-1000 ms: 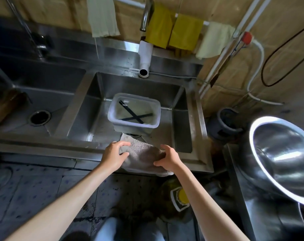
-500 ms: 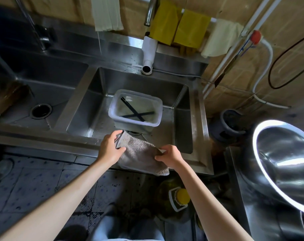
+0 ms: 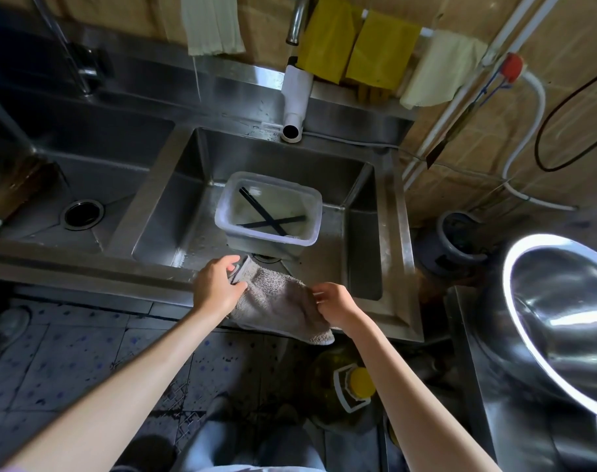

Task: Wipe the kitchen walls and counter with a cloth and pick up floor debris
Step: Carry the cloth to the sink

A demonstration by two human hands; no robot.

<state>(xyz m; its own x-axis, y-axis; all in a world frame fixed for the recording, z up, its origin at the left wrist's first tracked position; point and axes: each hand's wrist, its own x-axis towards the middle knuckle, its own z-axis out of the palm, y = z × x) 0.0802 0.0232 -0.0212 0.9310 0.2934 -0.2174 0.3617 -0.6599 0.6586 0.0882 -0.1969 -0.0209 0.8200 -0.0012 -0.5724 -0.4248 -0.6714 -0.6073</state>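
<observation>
A grey terry cloth [image 3: 278, 301] hangs spread over the front rim of the steel sink [image 3: 401, 233]. My left hand [image 3: 217, 286] pinches its upper left corner between thumb and fingers. On the cloth's right edge, my right hand [image 3: 334, 301] grips it with the fingertips. The cloth's lower edge droops past the sink front towards the tiled floor [image 3: 68, 362]. Behind the sink rises the tan tiled wall [image 3: 563, 107].
A white plastic tub [image 3: 229, 212] with two black sticks stands in the right basin, under a white spout [image 3: 295, 103]. Yellow and pale cloths [image 3: 355, 52] hang on the wall rail. A big steel bowl [image 3: 563, 311] sits at right; a yellow-capped oil jug [image 3: 351, 386] stands on the floor.
Both hands have drawn the cloth out flatter: the left hand now pinches its upper corner instead of lying on it, and the right hand has shifted to the right edge.
</observation>
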